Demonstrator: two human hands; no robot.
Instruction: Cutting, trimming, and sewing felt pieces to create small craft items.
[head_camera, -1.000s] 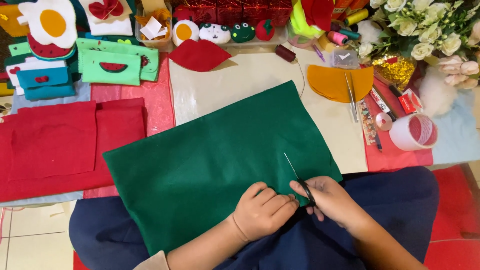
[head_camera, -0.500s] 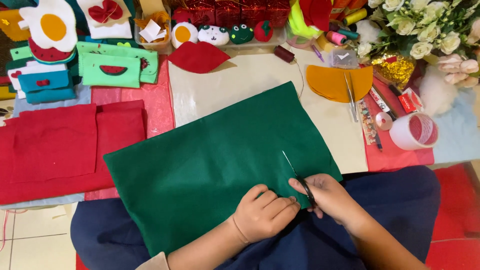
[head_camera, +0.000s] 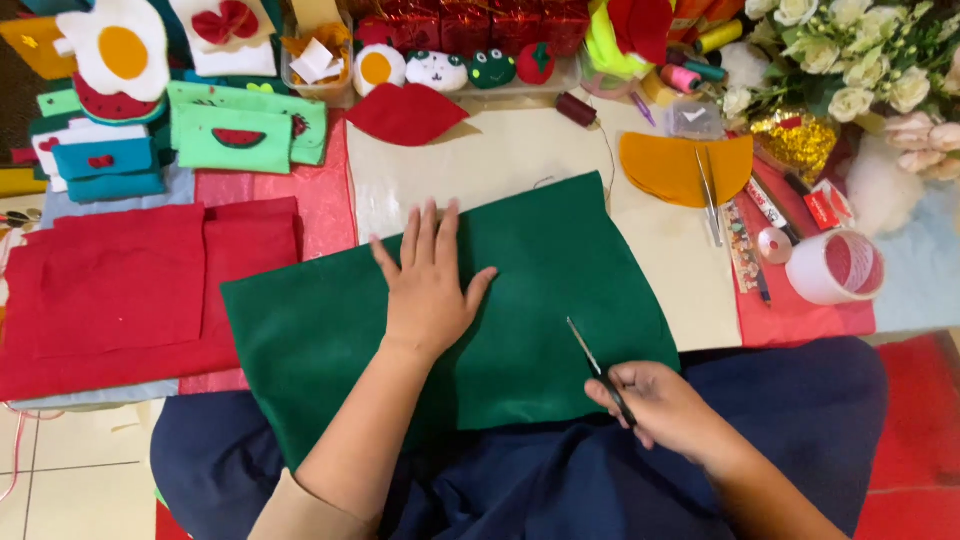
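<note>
**Green felt and a pair of scissors**

A big green felt sheet (head_camera: 540, 290) lies on the table (head_camera: 480, 160) and hangs over the edge onto the person's lap. The left hand (head_camera: 428, 290) lies flat on the middle of it, fingers spread wide, holding nothing, just pressing down. The right hand (head_camera: 665, 405) is down by the near edge, with its fingers wrapped around the handles of small scissors (head_camera: 598, 368). The blades point up over the felt and look nearly closed.

The felt looks soft, light and floppy. I think it would bend and slide easily, so a flat hand on top is a good way to keep it in place. It should be held near where the blades meet it.

I count one green sheet, one pair of scissors in the hand and a second pair (head_camera: 708, 195) lying on one orange half-circle (head_camera: 685, 165). There is one red lips shape (head_camera: 405, 115) and one roll of white tape (head_camera: 835, 268).
</note>
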